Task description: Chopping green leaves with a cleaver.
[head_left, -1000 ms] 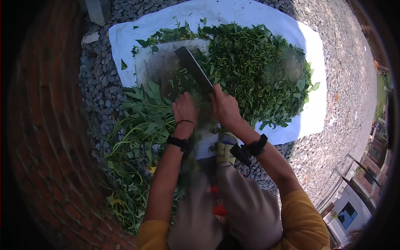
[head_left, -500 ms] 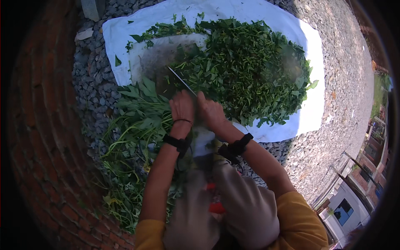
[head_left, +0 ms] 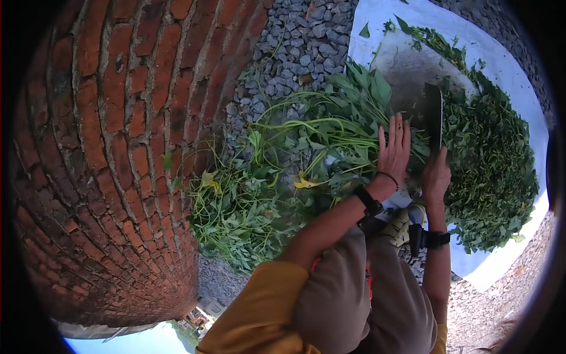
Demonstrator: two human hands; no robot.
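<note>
My left hand [head_left: 394, 147] lies flat, fingers spread, on a bundle of long-stemmed green leaves [head_left: 318, 133] beside a worn chopping board [head_left: 407, 65]. My right hand [head_left: 435, 174] grips the handle of a broad dark cleaver [head_left: 434, 112], whose blade stands edge-down on the board just right of my left fingers. Right of the blade spreads a heap of chopped greens [head_left: 489, 159] on a white sheet [head_left: 507, 76].
A red brick wall [head_left: 100, 153] curves along the left. Grey gravel [head_left: 289, 47] covers the ground between wall and sheet. More uncut leafy stems [head_left: 242, 212] lie piled toward the wall. My knees in grey trousers [head_left: 359, 295] fill the lower middle.
The view has swung left, bringing the brick wall in. My left hand has flattened onto the leaf bundle, and the cleaver now stands on the board close to my fingers.
</note>
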